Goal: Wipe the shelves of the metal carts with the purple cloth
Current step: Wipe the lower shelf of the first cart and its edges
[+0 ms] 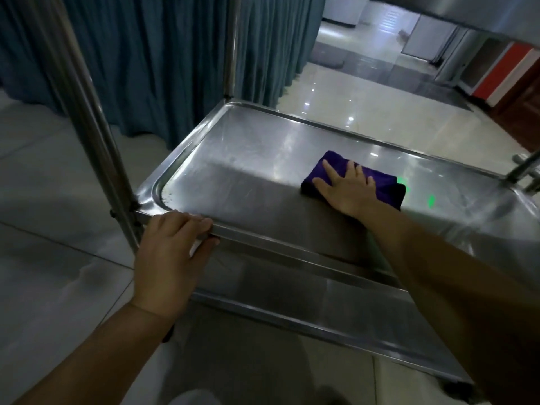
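Your right hand (347,188) pressed flat, fingers straight, on the purple cloth (355,179); your left hand (172,244) gripped the shelf (233,159) rim

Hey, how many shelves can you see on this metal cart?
3. The middle shelf under the purple cloth, a lower shelf beneath it, and an upper shelf's edge at top right. Others may be hidden.
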Tool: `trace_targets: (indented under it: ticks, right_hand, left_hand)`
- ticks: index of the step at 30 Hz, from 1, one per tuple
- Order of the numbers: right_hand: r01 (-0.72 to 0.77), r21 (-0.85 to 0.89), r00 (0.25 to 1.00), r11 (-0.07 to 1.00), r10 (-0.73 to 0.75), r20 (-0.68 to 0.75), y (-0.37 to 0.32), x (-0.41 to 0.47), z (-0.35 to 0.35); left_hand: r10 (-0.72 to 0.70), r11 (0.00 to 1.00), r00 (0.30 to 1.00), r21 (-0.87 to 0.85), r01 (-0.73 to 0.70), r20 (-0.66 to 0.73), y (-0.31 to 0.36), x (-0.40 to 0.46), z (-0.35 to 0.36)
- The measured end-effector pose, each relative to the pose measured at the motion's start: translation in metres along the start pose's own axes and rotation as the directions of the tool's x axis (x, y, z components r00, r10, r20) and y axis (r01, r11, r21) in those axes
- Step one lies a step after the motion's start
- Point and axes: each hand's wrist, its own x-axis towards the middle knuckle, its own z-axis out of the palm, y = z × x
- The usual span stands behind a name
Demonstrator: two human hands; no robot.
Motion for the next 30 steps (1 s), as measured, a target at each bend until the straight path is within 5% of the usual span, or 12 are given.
trace_targets:
  ticks: [7, 20, 26, 30]
  right_hand:
    - [0.262, -0.044, 0.965, 0.964, -0.262, 0.008, -0.074, -0.082, 0.018]
    - [0.082, -0.01, 0.996, 0.997, -0.083, -0.018, -0.087, 0.029, -0.004]
    - [0.382, -0.012, 0.924, 0.924, -0.382, -0.014, -0.121, -0.06, 0.013]
    - [0.412, -0.037, 0.911, 0.911, -0.412, 0.004, -0.128, -0.056, 0.011]
  left_hand:
    - [-0.042, 0.999, 0.999, -0.005, 0.042, 0.001, 0.002, -0.005, 0.0]
    - [-0.038, 0.998, 0.996, -0.051, 0.033, -0.081, -0.001, -0.009, 0.007]
    - [-0.021, 0.999, 0.995, -0.028, 0.018, -0.094, 0.002, -0.01, 0.006]
    - [-0.034, 0.999, 0.997, -0.028, 0.032, -0.071, 0.003, -0.012, 0.005]
